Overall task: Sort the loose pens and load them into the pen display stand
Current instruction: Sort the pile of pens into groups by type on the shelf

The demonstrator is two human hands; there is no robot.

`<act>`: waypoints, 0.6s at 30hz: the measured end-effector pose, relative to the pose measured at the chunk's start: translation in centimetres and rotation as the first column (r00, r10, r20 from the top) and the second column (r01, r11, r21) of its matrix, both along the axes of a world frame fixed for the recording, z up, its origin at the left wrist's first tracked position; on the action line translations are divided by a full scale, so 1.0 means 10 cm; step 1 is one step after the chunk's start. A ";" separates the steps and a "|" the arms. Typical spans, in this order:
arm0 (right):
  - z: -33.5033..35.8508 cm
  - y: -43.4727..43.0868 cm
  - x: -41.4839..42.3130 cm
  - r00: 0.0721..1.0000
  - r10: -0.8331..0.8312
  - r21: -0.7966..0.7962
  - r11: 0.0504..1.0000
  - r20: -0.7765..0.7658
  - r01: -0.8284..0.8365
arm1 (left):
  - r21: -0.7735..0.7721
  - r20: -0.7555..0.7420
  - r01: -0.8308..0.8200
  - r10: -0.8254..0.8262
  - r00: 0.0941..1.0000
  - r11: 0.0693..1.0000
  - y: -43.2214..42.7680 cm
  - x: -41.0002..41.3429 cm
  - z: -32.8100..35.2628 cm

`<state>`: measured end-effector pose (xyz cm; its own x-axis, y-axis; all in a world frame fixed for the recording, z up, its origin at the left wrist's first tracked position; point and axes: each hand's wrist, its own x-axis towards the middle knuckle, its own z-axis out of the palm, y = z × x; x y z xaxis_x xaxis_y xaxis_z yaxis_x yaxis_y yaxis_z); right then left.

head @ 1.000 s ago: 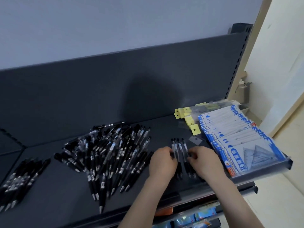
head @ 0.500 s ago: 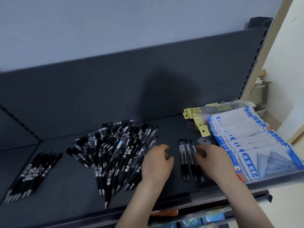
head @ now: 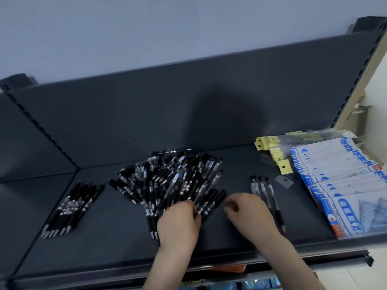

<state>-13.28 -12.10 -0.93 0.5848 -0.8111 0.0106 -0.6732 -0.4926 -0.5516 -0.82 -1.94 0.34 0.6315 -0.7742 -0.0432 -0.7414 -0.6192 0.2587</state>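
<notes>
A big heap of loose black pens (head: 173,181) lies on the dark shelf (head: 117,243), tips mostly toward me. My left hand (head: 178,222) rests on the heap's near right edge, its fingers curled down round a pen there. My right hand (head: 249,212) hovers just right of the heap with fingers loosely curled and nothing visible in them. A short row of several matching pens (head: 261,189) lies side by side to the right of that hand. Another sorted bunch of black pens (head: 71,208) sits at the left. No display stand is in view.
Blue-and-white geometry set packs (head: 343,185) are stacked at the shelf's right end, with yellow-tagged packs (head: 274,149) behind them and a clear plastic tag (head: 283,181) beside them. A dark back panel (head: 188,105) rises behind the shelf. The front lip (head: 230,260) runs below my wrists.
Both hands have left the short row of pens and moved left. The left hand now reaches into the heap's edge, and the right hand trails beside it. The view shifted left.
</notes>
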 end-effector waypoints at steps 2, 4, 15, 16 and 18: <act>-0.02 0.02 0.04 1.000 -0.006 -0.003 1.000 -0.005 0.006 | 0.055 0.028 0.037 -0.039 0.999 0.998 0.00 0.00 -0.01; -0.04 0.04 0.07 1.000 -0.017 -0.016 1.000 -0.018 0.016 | 0.107 0.030 0.070 -0.073 0.997 0.992 -0.02 -0.02 -0.02; -0.07 0.17 0.27 0.985 -0.148 -0.015 0.989 -0.094 0.147 | -0.115 -0.179 0.047 -0.067 0.982 0.992 0.19 0.24 0.09; -0.05 0.20 0.32 0.981 -0.163 -0.012 0.987 -0.108 0.163 | -0.139 -0.180 0.046 -0.071 0.981 0.989 0.23 0.28 0.11; -0.02 0.24 0.42 0.971 -0.195 -0.001 0.980 -0.139 0.197 | -0.178 -0.172 0.049 -0.080 0.982 0.983 0.31 0.35 0.15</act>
<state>-9.09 -9.69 -1.17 0.4098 -0.9095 -0.0701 -0.8259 -0.3373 -0.4518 2.66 1.14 1.80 0.5745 -0.8184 -0.0124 -0.7105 -0.5062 0.4888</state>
